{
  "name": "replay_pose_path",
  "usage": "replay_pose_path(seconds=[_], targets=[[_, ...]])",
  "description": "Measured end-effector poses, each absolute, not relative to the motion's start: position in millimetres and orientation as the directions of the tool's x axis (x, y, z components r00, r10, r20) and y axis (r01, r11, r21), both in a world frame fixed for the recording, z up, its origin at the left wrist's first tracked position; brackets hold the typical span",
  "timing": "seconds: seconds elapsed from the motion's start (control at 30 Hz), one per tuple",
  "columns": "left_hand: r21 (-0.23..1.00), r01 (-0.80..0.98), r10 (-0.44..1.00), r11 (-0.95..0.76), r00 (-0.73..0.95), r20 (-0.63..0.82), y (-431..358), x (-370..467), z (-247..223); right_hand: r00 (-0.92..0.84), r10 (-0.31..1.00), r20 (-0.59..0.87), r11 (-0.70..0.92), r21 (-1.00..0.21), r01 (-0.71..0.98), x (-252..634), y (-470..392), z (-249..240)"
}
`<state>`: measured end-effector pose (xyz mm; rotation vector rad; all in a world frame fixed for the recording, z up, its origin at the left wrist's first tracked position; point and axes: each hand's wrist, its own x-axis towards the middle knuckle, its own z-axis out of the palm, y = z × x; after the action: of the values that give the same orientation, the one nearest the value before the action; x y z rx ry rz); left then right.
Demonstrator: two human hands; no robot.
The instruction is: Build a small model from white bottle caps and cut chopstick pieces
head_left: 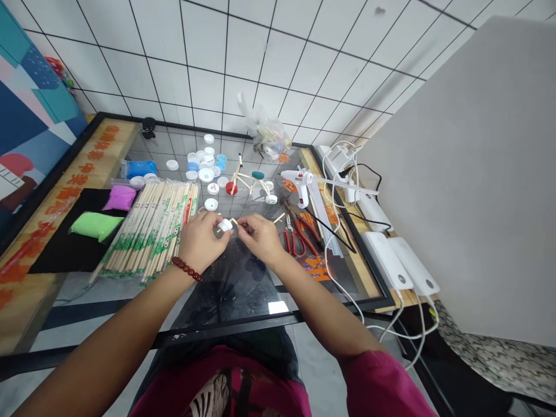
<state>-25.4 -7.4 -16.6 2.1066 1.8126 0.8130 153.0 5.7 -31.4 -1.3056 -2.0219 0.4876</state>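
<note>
My left hand [200, 236], with a beaded bracelet at the wrist, pinches a white bottle cap [225, 225] above the glass table top. Close on its right, my right hand [259, 236] has thumb and fingers closed on a thin yellowish strip [234, 221] that reaches toward the cap. Whether strip and cap touch is hard to make out. Beyond my hands stands a small tricycle-like model [249, 180] of sticks, with a red wheel, white cap wheels and a green seat. More white and blue bottle caps [206, 174] lie to its left.
Left of my hands lie wrapped chopsticks [152, 226], with green clay [94, 225] and purple clay [119, 197] beyond. On the right are a white glue gun [299, 184], glue sticks [325, 214], red-handled pliers [304, 227], scissors [293, 240] and trailing cables. A plastic bag [270, 136] sits at the back.
</note>
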Motion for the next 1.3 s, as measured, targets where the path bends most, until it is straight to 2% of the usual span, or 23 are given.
replay_pose_path(seconds=[0.93,1.3], targets=[[0.525,0.830,0.968,-0.190,0.069,0.241,-6.8,-26.1,-17.9,-0.285,0.902,0.325,0.427,-0.566,0.705,152.9,8.2,-35.8],[0.518,0.833,0.967,-0.193,0.073,0.243,-7.2,-25.5,-17.2,-0.257,0.902,0.348,0.426,-0.618,0.660,152.3,8.2,-36.6]])
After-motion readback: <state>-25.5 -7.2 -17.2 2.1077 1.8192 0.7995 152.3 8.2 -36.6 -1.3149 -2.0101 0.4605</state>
